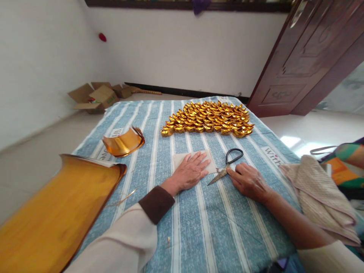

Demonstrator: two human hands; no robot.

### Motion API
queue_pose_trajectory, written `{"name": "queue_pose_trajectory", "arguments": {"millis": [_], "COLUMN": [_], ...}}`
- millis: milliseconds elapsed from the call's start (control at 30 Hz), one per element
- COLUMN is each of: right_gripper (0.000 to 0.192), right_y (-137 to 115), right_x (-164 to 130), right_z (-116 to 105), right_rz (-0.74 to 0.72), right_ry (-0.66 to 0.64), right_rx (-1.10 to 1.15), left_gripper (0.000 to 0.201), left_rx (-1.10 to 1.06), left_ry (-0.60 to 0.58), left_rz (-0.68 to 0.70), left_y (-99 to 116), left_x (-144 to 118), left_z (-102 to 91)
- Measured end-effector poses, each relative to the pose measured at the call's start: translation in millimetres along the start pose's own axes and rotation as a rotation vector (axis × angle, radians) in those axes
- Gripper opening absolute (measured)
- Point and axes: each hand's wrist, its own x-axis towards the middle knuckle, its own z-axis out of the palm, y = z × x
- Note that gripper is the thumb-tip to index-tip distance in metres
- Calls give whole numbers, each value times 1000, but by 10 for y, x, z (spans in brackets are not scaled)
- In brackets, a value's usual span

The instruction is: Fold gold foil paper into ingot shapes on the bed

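Note:
My left hand (191, 172) lies flat, fingers spread, on a pale square sheet (211, 161) on the striped cloth. To its right, my right hand (250, 182) has curled fingers, with the fingertips on the scissors (220, 176) near their pivot. One black handle loop stands out beyond the fingers, and a blade points down and left. If there is a second loop, my hand hides it. Rows of folded gold paper ingots (207, 119) stand further back. A curved stack of gold paper strips (123, 143) sits on the left.
A large stack of gold sheets (59, 212) hangs over the table's left edge. On the right lies a folded beige towel (321, 197) beside a colourful bag (347, 167). Open cardboard boxes (96, 98) stand on the floor at the back left. A brown door (295, 64) is at the right.

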Motion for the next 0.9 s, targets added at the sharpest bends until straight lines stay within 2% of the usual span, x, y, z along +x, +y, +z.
{"name": "queue_pose_trajectory", "arguments": {"millis": [400,900], "right_gripper": [26,26], "right_y": [1,-112], "right_x": [-42,-185], "right_z": [-13,-77], "right_rz": [-25,17], "right_ry": [-3,-6], "right_rx": [21,23], "left_gripper": [48,47], "left_rx": [-5,-11], "left_ry": [16,15], "left_rz": [15,20], "left_y": [-8,24], "left_x": [6,5], "left_z": [9,-22]}}
